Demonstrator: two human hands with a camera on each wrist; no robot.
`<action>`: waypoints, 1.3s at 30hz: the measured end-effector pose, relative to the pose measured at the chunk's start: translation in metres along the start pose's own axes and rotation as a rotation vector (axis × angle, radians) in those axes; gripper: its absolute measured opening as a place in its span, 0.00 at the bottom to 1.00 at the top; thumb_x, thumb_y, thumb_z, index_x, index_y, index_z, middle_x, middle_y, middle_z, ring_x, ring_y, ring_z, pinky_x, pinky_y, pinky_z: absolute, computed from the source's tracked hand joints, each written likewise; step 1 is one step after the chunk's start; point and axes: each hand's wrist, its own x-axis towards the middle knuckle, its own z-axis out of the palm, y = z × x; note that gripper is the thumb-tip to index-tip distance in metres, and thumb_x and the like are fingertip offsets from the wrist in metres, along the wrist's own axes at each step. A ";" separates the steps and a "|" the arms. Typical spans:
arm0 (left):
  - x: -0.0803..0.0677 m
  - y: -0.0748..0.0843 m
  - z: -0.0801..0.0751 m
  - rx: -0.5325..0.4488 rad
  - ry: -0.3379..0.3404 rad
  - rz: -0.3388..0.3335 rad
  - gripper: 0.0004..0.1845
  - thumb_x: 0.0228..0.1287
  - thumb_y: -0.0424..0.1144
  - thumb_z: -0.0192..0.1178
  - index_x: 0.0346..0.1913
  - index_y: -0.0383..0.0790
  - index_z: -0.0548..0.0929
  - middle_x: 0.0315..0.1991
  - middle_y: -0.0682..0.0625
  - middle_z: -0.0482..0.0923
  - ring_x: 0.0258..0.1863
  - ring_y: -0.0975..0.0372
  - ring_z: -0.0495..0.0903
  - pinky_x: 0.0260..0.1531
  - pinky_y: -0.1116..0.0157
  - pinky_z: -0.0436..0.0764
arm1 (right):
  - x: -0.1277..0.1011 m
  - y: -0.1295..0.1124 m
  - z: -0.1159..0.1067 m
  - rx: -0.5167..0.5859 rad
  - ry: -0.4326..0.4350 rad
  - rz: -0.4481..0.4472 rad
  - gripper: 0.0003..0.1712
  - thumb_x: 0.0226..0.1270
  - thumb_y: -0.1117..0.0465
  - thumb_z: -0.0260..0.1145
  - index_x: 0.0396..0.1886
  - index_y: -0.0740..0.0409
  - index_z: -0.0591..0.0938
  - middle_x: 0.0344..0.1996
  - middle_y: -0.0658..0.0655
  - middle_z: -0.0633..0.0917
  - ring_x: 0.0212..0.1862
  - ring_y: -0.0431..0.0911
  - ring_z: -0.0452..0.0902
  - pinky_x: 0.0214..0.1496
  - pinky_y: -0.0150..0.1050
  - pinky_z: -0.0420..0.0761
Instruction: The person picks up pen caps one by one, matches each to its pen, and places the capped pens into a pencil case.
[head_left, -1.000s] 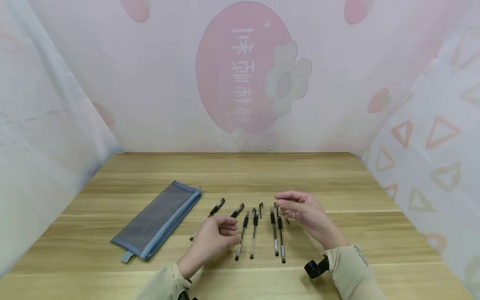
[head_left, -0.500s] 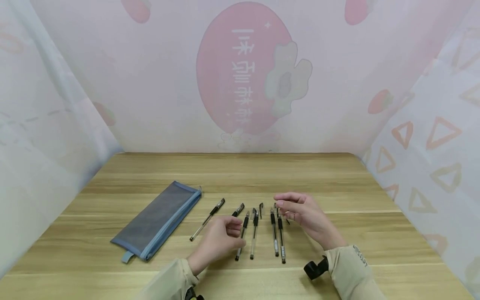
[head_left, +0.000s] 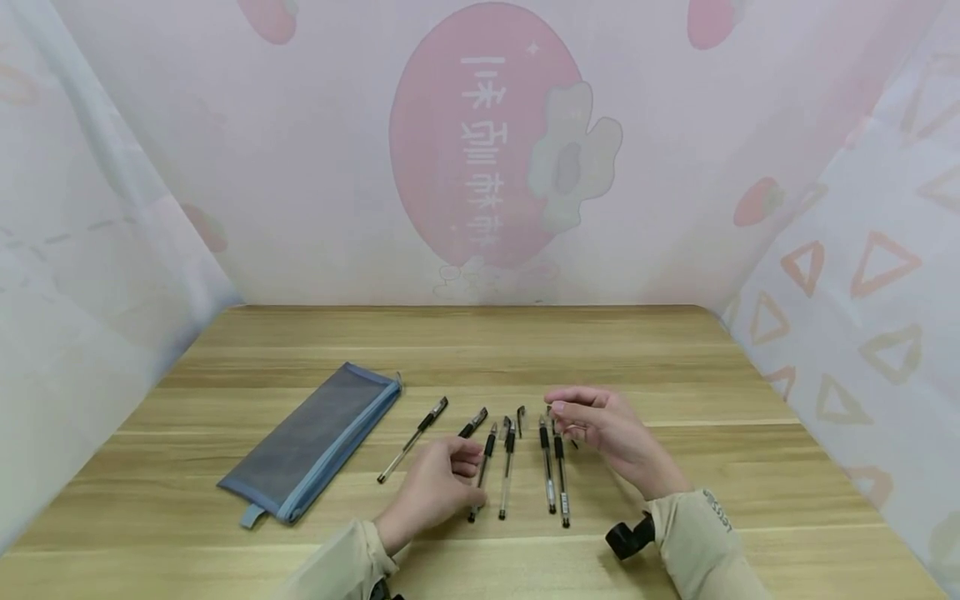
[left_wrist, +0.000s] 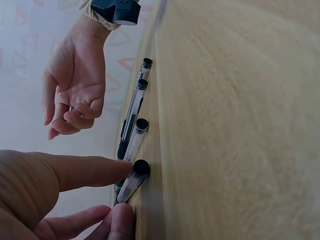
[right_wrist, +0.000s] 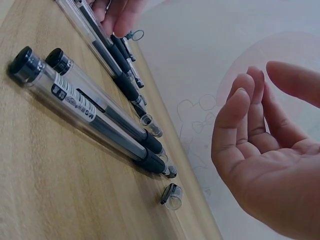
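Beige cloth covers both forearms at the near edge, the right sleeve (head_left: 701, 542) with a black wrist camera (head_left: 630, 537) jutting from its cuff. Just past the cuffs, the left hand (head_left: 431, 483) is low over the table (head_left: 600, 342), thumb and curled fingers on either side of a clear pen (head_left: 489, 444); I cannot tell whether the pinch is tight. If only one side presses, the round barrel could roll into the next pen (head_left: 508, 467), which lies just beside it.

To the right, a close pair (head_left: 561, 483) of uncapped pens lies with tips pointing away from the person. A nudge there could roll both, and a bare tip could mark the wood.

A little farther, the right hand (head_left: 615, 433) hangs in the air with fingers loosely bent, holding nothing that shows. Beneath and beside it are small loose caps, one (right_wrist: 173, 196) just past the pair's tips and another (head_left: 521, 421) between the pens; a careless fingertip might flick one away.

Left of these, two pens that look capped lie slanted, one (head_left: 412, 439) plainly in sight, the other (head_left: 474, 421) partly behind the left hand. Beyond them a grey mesh pencil case (head_left: 307, 442) lies flat, its blue zip edge facing the pens. Behind everything hangs a pink printed cloth (head_left: 322, 125).
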 end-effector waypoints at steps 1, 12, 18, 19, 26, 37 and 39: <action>-0.001 -0.001 -0.001 0.010 0.005 -0.003 0.29 0.41 0.22 0.74 0.52 0.25 0.79 0.43 0.44 0.81 0.41 0.55 0.81 0.42 0.60 0.82 | 0.000 0.001 0.000 0.002 -0.004 -0.001 0.13 0.66 0.66 0.68 0.49 0.65 0.83 0.41 0.62 0.83 0.37 0.47 0.78 0.40 0.35 0.79; -0.004 -0.008 -0.008 0.089 0.063 0.053 0.20 0.39 0.19 0.72 0.40 0.28 0.83 0.32 0.48 0.81 0.31 0.60 0.81 0.31 0.69 0.82 | 0.002 0.002 -0.001 -0.009 -0.030 -0.002 0.12 0.68 0.64 0.67 0.48 0.65 0.84 0.37 0.60 0.84 0.36 0.46 0.79 0.39 0.35 0.80; -0.005 -0.006 -0.012 0.077 0.031 0.034 0.17 0.43 0.21 0.72 0.40 0.28 0.84 0.32 0.48 0.81 0.31 0.60 0.81 0.32 0.68 0.82 | 0.008 0.008 -0.003 0.021 -0.056 0.038 0.11 0.68 0.65 0.66 0.48 0.64 0.84 0.38 0.61 0.84 0.36 0.46 0.80 0.39 0.34 0.80; -0.006 -0.006 -0.013 0.070 0.028 0.031 0.17 0.43 0.21 0.72 0.40 0.28 0.84 0.32 0.48 0.82 0.31 0.60 0.81 0.32 0.68 0.82 | 0.009 0.010 -0.004 0.026 -0.059 0.046 0.12 0.68 0.65 0.66 0.48 0.64 0.84 0.38 0.61 0.84 0.36 0.46 0.80 0.39 0.34 0.80; -0.005 -0.013 -0.019 0.020 0.021 0.020 0.14 0.48 0.24 0.71 0.41 0.30 0.86 0.35 0.48 0.84 0.32 0.62 0.83 0.34 0.68 0.83 | 0.012 0.012 -0.005 0.038 -0.076 0.060 0.13 0.68 0.64 0.66 0.49 0.64 0.84 0.39 0.61 0.84 0.36 0.46 0.80 0.40 0.35 0.79; -0.007 -0.011 -0.022 0.062 0.028 -0.006 0.12 0.52 0.27 0.69 0.42 0.35 0.89 0.38 0.49 0.86 0.33 0.63 0.82 0.34 0.63 0.82 | 0.012 0.012 -0.005 0.057 -0.094 0.059 0.11 0.68 0.64 0.66 0.48 0.63 0.84 0.39 0.60 0.84 0.36 0.45 0.80 0.39 0.34 0.80; -0.007 -0.011 -0.021 0.052 0.031 -0.012 0.11 0.54 0.27 0.69 0.43 0.34 0.89 0.39 0.48 0.86 0.34 0.63 0.82 0.34 0.64 0.82 | 0.012 0.012 -0.006 0.063 -0.095 0.059 0.11 0.68 0.64 0.65 0.47 0.63 0.84 0.39 0.60 0.84 0.36 0.45 0.80 0.39 0.34 0.80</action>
